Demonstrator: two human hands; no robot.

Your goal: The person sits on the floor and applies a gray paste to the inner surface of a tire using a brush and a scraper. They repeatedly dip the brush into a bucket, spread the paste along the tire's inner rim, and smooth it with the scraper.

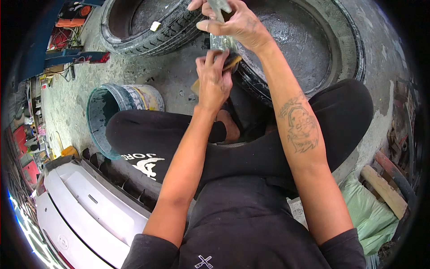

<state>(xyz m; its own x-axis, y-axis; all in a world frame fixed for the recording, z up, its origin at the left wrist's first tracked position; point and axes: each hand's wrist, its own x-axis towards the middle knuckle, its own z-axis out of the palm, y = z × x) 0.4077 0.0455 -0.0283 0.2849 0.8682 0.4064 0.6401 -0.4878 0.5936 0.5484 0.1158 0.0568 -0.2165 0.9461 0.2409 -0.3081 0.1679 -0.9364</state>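
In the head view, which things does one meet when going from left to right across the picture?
White car bumper → teal-rimmed bucket → left hand holding a brush → tyre lying flat → green plastic bag → wooden stick.

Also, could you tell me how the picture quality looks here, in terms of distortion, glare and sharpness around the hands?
Head view: strong fisheye bending, with black corners and the tyre curving toward the rim; even daylight, soft shadows; a bright blown-out streak at the lower left edge beside the white car bumper; the left hand is fairly sharp, while the right hand and the clear bottle it holds look slightly soft.
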